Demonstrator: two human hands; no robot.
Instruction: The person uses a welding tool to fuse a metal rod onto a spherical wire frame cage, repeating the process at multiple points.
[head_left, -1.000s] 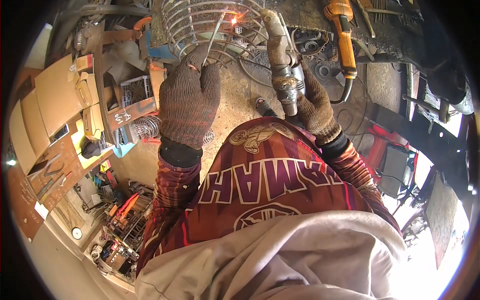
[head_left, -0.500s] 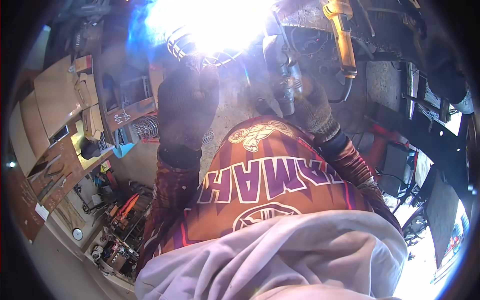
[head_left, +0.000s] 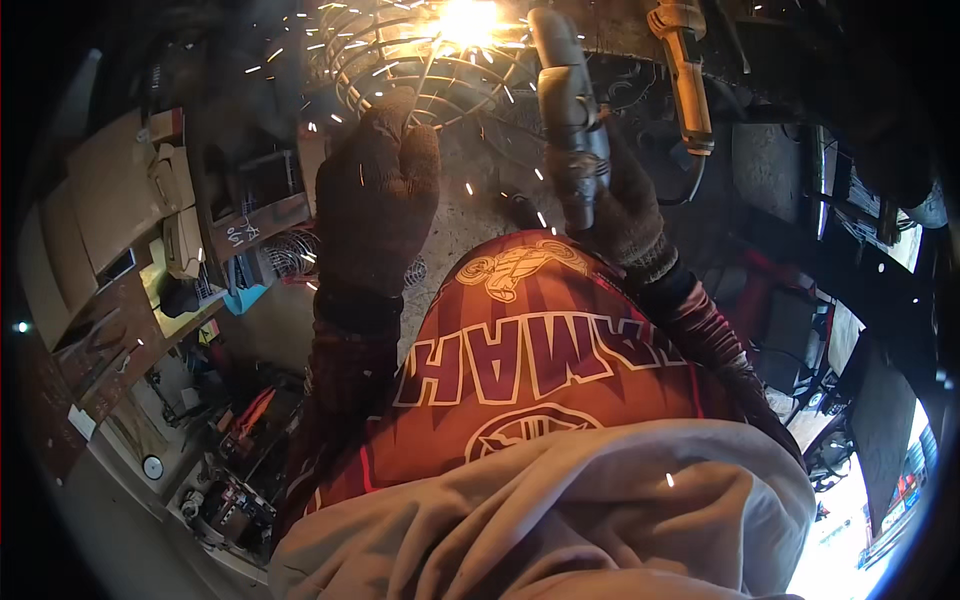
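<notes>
A round wire cage (head_left: pixel 352 75) of bent metal rods is at the top of the head view. My left hand (head_left: pixel 378 195), in a dark knitted glove, is closed on the cage's near rim, with thumb and fingers brought together there. In my gloved right hand (head_left: pixel 630 205) is a grey welding torch (head_left: pixel 568 105), its fingers wrapped round the handle and partly hidden behind it. The torch's far end is beside the cage. At the cage's far side an orange-white glow (head_left: pixel 468 22) throws sparks in several directions and hides the rods there.
A yellow angle grinder (head_left: pixel 684 75) with a black cord lies to the right of the torch. Wire coils (head_left: pixel 290 255) sit by a wooden shelf (head_left: pixel 265 220) on the left, near tan panels (head_left: pixel 110 200). Clutter (head_left: pixel 235 500) fills the lower left.
The blinding blue-white glare has shrunk to a small orange glow with flying sparks. The cage rods show clearly now, and the scene is darker. Both hands stay nearly in place.
</notes>
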